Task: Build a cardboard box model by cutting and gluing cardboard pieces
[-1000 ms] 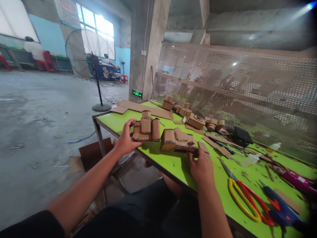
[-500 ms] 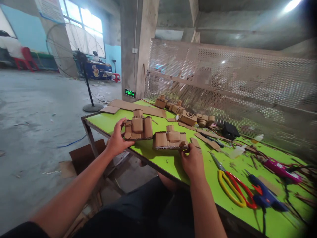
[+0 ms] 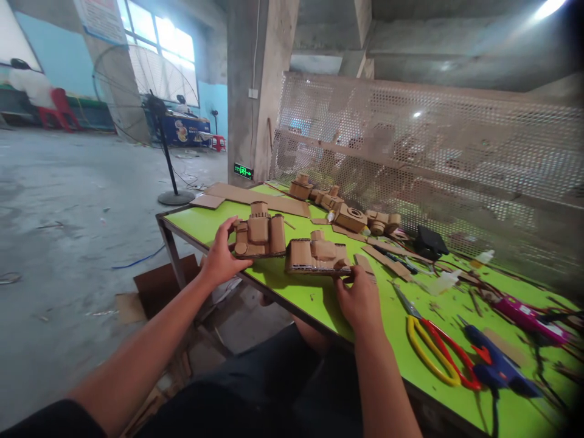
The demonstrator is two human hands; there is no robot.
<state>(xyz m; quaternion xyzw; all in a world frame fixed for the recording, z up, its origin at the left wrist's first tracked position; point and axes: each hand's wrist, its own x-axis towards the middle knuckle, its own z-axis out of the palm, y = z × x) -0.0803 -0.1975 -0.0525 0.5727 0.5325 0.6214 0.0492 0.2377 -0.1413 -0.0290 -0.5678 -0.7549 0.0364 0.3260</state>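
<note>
Two cardboard cameras are held over the near edge of the green bench, one by each hand. The left cardboard camera is gripped at its left end by the left hand, with the fingers wrapped behind and the thumb laid along the near bottom edge. The right cardboard camera is pinched low at its right end by the right hand, so that its body is placed to the left of and just beyond that hand. The two are held side by side; whether they are touching cannot be told. At the far edge of the bench, at least four more cardboard models can be counted in a row. To the right, one pair of scissors with yellow and red handles, one blue glue gun, one magenta tool, one black box and two small bottles are seen. A long cardboard sheet is laid at the far left.
</note>
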